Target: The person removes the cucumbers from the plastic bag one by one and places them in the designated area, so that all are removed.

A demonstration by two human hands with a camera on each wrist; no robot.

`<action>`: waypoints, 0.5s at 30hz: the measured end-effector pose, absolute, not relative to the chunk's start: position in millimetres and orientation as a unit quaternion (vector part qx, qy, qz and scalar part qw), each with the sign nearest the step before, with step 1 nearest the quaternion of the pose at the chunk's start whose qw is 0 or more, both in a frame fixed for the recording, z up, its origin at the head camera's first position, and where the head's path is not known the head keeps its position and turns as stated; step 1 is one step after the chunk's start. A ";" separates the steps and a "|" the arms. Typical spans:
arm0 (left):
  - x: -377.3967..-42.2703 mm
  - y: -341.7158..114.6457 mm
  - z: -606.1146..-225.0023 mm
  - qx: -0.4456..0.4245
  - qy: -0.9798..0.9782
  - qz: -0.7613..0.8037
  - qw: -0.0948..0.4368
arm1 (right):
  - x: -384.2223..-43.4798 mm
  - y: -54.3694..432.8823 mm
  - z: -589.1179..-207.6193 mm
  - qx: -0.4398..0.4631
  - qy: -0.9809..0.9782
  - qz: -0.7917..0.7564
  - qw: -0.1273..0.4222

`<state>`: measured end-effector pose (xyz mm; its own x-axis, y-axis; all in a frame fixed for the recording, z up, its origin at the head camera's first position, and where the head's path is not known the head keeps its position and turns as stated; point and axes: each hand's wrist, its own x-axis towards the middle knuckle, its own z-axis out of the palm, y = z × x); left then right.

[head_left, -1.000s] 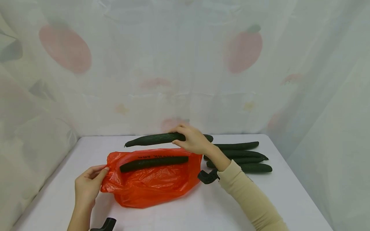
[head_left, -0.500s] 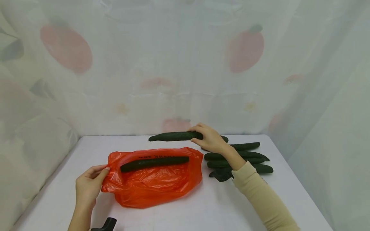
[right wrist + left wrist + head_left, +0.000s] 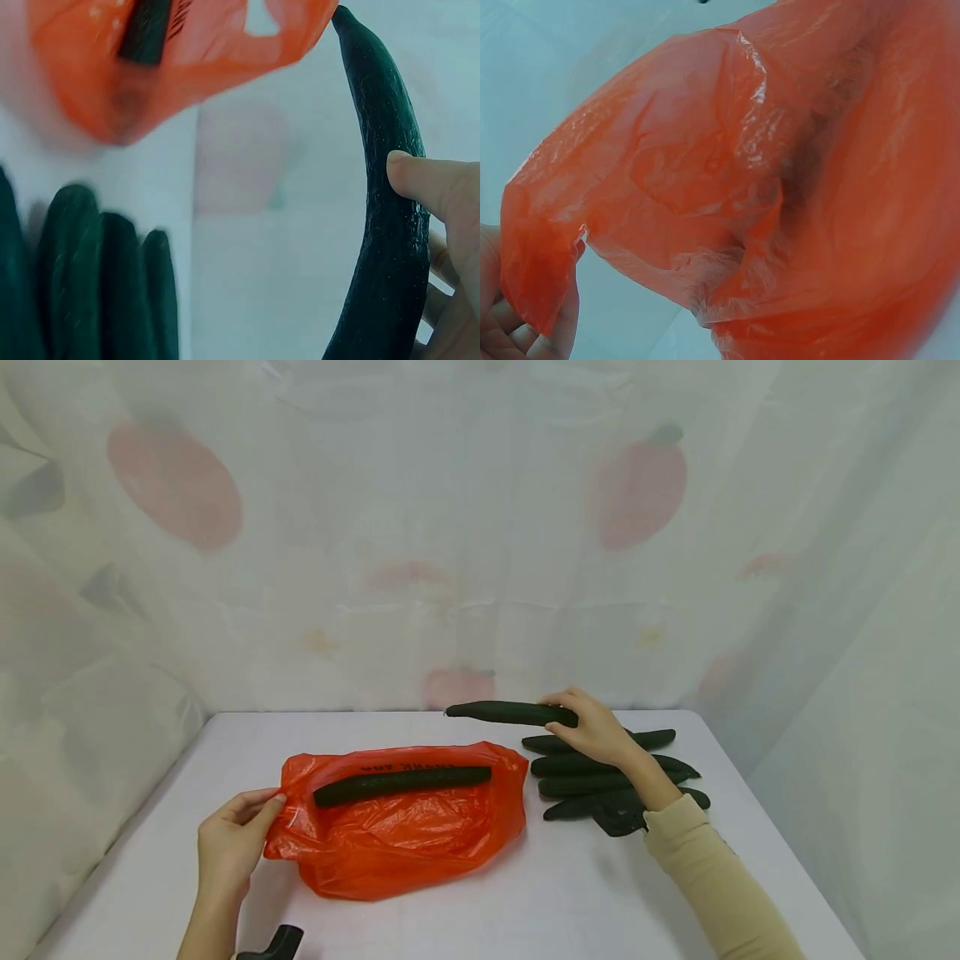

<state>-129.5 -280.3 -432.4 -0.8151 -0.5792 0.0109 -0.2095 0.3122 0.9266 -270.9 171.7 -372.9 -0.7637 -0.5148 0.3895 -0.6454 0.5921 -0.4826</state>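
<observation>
A red plastic bag [image 3: 405, 827] lies spread on the table, with one cucumber [image 3: 405, 783] on it or inside its mouth; which of these I cannot tell. My left hand [image 3: 234, 839] pinches the bag's left corner, and the left wrist view shows the thin film [image 3: 690, 165] stretched from those fingers. Above the table's back edge, my right hand [image 3: 596, 727] grips a cucumber [image 3: 495, 712] by its right part, thumb on the near side. In the right wrist view the held cucumber [image 3: 386, 187] is slightly bent.
Several more cucumbers [image 3: 570, 787] lie side by side right of the bag, partly hidden by my right forearm. A white sheet with faint fruit prints [image 3: 450, 568] hangs behind the table [image 3: 465, 927], with more sheeting on both sides.
My right hand has carried its cucumber rightward, from behind the bag toward the other cucumbers. The left hand, the bag and the cucumber in it look unchanged.
</observation>
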 end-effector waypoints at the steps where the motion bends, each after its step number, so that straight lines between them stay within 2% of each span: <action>1: -129.4 -280.2 -432.4 0.249 -0.791 -0.531 0.176 | -270.9 175.9 -375.5 0.325 -0.888 0.309 0.106; 15: -128.8 -280.1 -433.3 0.247 -0.789 -0.533 0.181 | -261.8 220.0 -407.6 0.300 -0.904 0.284 0.107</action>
